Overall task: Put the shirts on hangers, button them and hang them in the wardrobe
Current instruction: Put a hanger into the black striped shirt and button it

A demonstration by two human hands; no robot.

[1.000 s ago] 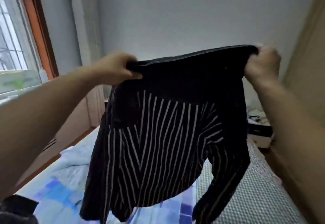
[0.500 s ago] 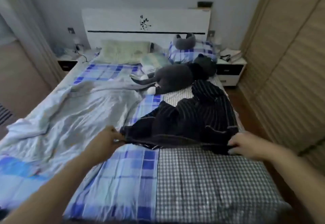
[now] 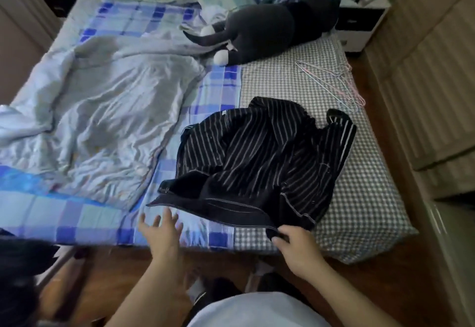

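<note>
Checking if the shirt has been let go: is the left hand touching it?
Apart. The head view shows the left hand open, with bedsheet visible between its fingertips and the shirt.

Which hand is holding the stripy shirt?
The right hand pinches the black striped shirt's near edge. The left hand is spread open just short of it, holding nothing.
</note>
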